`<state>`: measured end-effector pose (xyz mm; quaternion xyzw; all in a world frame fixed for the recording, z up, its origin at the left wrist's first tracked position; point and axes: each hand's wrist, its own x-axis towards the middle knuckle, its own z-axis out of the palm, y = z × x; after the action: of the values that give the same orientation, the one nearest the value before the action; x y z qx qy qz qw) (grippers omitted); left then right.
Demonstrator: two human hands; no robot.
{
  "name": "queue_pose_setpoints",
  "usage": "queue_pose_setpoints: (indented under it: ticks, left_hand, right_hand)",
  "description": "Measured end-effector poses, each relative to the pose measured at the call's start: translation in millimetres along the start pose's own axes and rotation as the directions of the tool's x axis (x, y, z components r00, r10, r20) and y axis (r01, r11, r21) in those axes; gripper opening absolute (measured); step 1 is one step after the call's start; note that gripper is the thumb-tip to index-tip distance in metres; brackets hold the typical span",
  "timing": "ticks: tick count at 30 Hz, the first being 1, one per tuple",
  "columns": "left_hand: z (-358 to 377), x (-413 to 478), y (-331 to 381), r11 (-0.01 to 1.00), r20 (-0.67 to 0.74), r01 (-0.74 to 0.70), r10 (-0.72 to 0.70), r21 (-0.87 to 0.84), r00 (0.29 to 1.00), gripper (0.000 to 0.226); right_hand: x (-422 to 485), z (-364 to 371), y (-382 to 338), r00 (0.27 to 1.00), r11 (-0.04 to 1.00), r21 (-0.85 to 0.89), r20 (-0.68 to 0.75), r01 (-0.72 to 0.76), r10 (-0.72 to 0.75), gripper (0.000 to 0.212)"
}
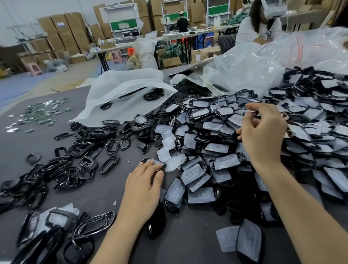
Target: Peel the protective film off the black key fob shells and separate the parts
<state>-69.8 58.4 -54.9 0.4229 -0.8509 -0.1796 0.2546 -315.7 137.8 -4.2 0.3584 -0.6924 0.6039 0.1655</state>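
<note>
Head: shell [153, 162] under left hand [143, 185] (half-hidden)

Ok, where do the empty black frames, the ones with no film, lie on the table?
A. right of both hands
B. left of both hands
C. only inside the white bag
B: the empty black frames spread left of the left hand; the film-covered shells pile to the right, around the right hand.

Your left grip [145, 185] lies near, palm down, fingers straight and pointing away; your right grip [263, 132] hangs raised farther right, fingers curled.
</note>
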Motion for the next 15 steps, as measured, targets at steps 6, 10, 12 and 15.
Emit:
queue_pose_setpoints:
  ticks: [6, 10, 12, 15]
  left_hand:
    - [0, -2, 10, 0.994, -0.062, -0.054, 0.048, -0.095, 0.997, 0.024]
    - [-9, 7, 1, 0.994, -0.182, 0.074, -0.088, -0.081, 0.979, 0.031]
    - [-24, 22, -13, 0.971, -0.186, 0.223, -0.204, 0.084, 0.961, 0.045]
    - [-46, 42, -39, 0.906, -0.030, 0.338, -0.342, 0.256, 0.939, 0.063]
  right_hand:
    - [-21, 6, -20, 0.932, 0.932, -0.031, 0.055, 0.360, -0.358, 0.016]
    - [-38, 13, -29, 0.855, 0.880, 0.070, 0.208, 0.470, -0.474, 0.018]
    - [-41, 13, -30, 0.836, 0.869, 0.095, 0.241, 0.485, -0.493, 0.019]
    - [-40, 13, -29, 0.837, 0.874, 0.107, 0.253, 0.475, -0.486, 0.019]
